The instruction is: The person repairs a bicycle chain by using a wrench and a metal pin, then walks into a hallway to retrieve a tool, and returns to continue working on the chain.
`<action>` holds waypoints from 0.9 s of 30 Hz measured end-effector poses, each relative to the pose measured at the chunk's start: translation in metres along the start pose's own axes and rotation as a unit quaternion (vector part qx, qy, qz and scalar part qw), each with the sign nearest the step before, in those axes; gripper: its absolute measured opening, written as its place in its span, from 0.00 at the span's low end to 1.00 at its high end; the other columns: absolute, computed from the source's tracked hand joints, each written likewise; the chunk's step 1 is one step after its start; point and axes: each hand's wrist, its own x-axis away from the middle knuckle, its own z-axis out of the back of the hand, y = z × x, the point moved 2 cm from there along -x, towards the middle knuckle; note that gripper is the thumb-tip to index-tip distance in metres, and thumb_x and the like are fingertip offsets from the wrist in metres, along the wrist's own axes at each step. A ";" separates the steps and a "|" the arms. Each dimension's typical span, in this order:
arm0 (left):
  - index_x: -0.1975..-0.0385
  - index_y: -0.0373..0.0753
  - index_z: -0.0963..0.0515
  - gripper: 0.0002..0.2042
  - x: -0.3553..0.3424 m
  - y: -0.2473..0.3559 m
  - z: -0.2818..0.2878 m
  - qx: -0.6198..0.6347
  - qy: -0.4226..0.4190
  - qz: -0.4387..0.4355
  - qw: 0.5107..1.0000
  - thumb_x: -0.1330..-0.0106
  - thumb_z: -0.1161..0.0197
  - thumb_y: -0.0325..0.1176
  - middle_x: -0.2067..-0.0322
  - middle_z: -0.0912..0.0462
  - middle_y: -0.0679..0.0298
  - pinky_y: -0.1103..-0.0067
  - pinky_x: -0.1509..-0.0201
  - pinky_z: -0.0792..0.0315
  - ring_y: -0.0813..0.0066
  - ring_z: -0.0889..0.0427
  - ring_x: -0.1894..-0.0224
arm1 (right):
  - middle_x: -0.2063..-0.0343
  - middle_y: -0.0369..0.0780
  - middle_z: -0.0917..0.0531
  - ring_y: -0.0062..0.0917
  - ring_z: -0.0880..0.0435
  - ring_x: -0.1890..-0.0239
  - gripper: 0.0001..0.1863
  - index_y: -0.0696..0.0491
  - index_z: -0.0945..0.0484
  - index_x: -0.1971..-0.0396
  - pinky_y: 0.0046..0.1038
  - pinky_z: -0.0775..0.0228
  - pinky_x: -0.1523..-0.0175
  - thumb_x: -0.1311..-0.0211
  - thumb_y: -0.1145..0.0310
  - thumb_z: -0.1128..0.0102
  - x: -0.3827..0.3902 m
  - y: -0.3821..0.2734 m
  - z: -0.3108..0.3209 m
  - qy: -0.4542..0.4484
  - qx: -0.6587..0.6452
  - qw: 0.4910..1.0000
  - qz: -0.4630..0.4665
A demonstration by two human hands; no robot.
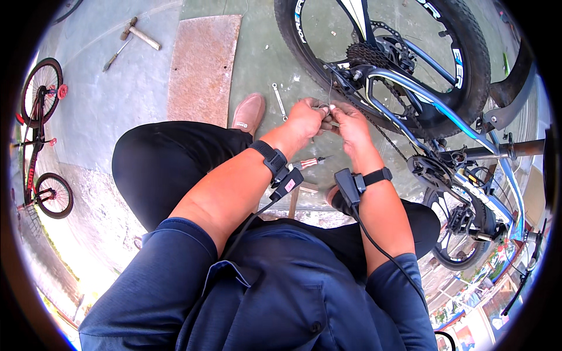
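My left hand (305, 118) and my right hand (352, 125) meet fingertip to fingertip beside the rear wheel (468, 88) of a blue and white bicycle. Both have their fingers pinched together around a thin cable (330, 88), which runs up from the fingertips toward the rear axle. The cable's end is hidden among the fingers. Just beyond the hands sit the cog cassette (366, 57) and the chain (386, 139). A combination wrench (280, 102) lies on the floor left of my left hand, and a screwdriver with a patterned handle (305, 164) lies below the hands.
A hammer (144, 36) and another screwdriver (117, 55) lie at the far left. Near them is a reddish-brown board (202, 70) on the floor. A small red and black bicycle (40, 131) stands at the left edge. The bicycle's frame (451, 120) fills the right side.
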 end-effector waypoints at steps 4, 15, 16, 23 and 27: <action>0.50 0.33 0.31 0.12 0.009 0.002 0.000 -0.001 0.016 -0.001 1.000 0.30 0.47 0.30 0.64 0.19 0.60 0.80 0.72 0.30 0.73 0.17 0.66 | 0.64 0.38 0.18 0.20 0.19 0.65 0.12 0.56 0.24 0.54 0.21 0.27 0.67 0.36 0.72 0.43 -0.004 0.009 -0.002 -0.009 -0.091 0.996 -0.011; 0.57 0.30 0.26 0.10 0.019 0.015 0.018 -0.096 0.082 -0.075 0.989 0.33 0.44 0.29 0.65 0.19 0.58 0.78 0.67 0.26 0.73 0.17 0.66 | 0.68 0.39 0.18 0.24 0.16 0.67 0.08 0.57 0.26 0.58 0.24 0.26 0.67 0.36 0.73 0.43 -0.003 0.005 0.002 -0.023 -0.148 0.989 -0.019; 0.58 0.31 0.25 0.10 0.016 0.016 0.020 -0.167 0.088 -0.118 0.975 0.34 0.42 0.30 0.66 0.19 0.57 0.77 0.67 0.26 0.72 0.17 0.66 | 0.67 0.39 0.18 0.25 0.16 0.67 0.09 0.57 0.27 0.58 0.25 0.25 0.66 0.36 0.73 0.44 -0.001 0.004 0.000 -0.023 -0.159 0.987 -0.020; 0.67 0.38 0.22 0.05 0.023 0.027 0.019 -0.469 0.160 -0.399 0.771 0.41 0.40 0.30 0.68 0.21 0.53 0.65 0.65 0.25 0.53 0.19 0.67 | 0.68 0.41 0.19 0.28 0.15 0.70 0.09 0.60 0.28 0.59 0.25 0.24 0.68 0.35 0.73 0.44 -0.003 0.004 -0.003 -0.037 -0.178 0.983 -0.015; 0.68 0.39 0.23 0.05 0.028 0.029 0.015 -0.529 0.154 -0.416 0.723 0.42 0.40 0.31 0.69 0.23 0.54 0.62 0.66 0.25 0.50 0.20 0.68 | 0.70 0.41 0.19 0.27 0.15 0.72 0.07 0.60 0.27 0.61 0.24 0.22 0.69 0.35 0.73 0.44 -0.005 0.007 -0.003 -0.038 -0.153 0.987 -0.002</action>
